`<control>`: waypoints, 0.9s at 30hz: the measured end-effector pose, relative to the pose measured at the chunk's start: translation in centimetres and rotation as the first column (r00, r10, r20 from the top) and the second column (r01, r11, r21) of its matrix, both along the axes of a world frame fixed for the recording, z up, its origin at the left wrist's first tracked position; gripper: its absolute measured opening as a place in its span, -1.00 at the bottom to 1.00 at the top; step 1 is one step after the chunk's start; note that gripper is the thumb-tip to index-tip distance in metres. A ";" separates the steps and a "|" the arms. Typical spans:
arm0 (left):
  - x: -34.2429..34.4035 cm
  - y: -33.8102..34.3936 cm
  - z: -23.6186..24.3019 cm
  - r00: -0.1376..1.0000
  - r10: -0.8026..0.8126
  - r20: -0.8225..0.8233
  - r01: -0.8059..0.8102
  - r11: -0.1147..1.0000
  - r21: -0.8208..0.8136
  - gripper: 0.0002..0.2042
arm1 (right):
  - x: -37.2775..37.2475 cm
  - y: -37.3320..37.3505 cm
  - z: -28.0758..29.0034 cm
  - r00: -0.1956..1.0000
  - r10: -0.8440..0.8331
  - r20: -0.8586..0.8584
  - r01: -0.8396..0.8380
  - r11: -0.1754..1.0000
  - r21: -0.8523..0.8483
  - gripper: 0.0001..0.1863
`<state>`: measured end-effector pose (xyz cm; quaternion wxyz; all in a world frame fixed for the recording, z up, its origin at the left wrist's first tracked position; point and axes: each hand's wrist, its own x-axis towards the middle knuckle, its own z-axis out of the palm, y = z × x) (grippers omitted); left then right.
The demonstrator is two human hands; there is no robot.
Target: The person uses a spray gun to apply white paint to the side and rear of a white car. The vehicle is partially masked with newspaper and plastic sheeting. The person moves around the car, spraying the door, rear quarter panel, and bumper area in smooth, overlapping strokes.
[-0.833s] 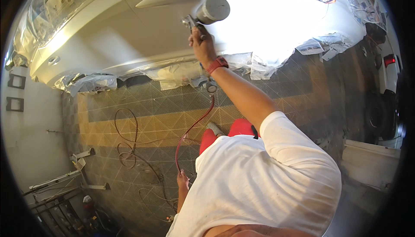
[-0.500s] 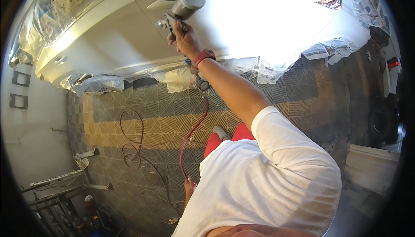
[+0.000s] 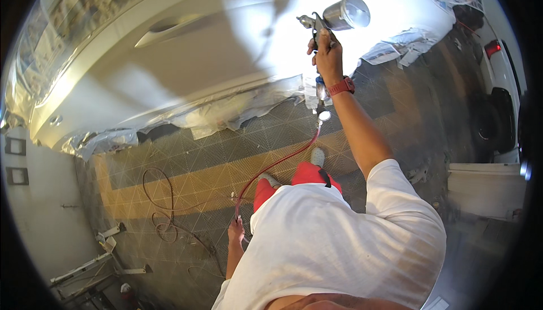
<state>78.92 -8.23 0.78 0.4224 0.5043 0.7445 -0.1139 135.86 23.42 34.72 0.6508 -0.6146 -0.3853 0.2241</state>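
"What does each hand have?"

"The right hand (image 3: 328, 55) is wrapped round the handle of a spray gun (image 3: 319, 24), out at the far side, right of the middle. The left hand (image 3: 236, 232), well apart and nearer, is closed on a red hose (image 3: 280, 160)."

"Can you see the fingers?"

"Only partly. On the right they cover most of the handle, and I can't tell how hard they squeeze. The left ones are small and hard to make out, close by the white shirt (image 3: 339, 236)."

"And the gun itself?"

"Grey metal, nozzle (image 3: 304, 21) pointing left, with a fat silvery cup (image 3: 342, 14) leaning right, its pale round end showing. Nearer than the hand there's a small round gauge (image 3: 324, 116) where the red hose joins; its face is washed out."

"What's behind it?"

"A pale car body (image 3: 186, 64). Glare whites out the panel there, so I can't judge the gap. Farther left it's in shadow, with a door handle (image 3: 169, 29) showing; the far edge is cut off."

"And underneath?"

"Crinkled masking film (image 3: 220, 113) hangs over a ribbed floor (image 3: 226, 157), grey and yellow. On the left lies a looped brown hose (image 3: 172, 197), its near end fading into dimness."
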 end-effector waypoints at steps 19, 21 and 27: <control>31.7 5.0 10.5 0.884 -0.410 0.225 0.316 0.878 0.360 -0.64 | 41.0 -13.2 3.2 0.946 -0.319 0.055 0.320 0.947 -0.014 -0.40; 33.8 5.4 12.2 0.865 -0.440 0.239 0.335 0.863 0.378 -0.65 | 44.5 -13.7 3.9 0.926 -0.374 0.053 0.376 0.926 -0.036 -0.39; 38.0 6.3 16.7 0.851 -0.467 0.240 0.365 0.854 0.371 -0.66 | 55.0 -13.6 4.8 0.841 -0.525 0.128 0.533 0.845 -0.037 -0.35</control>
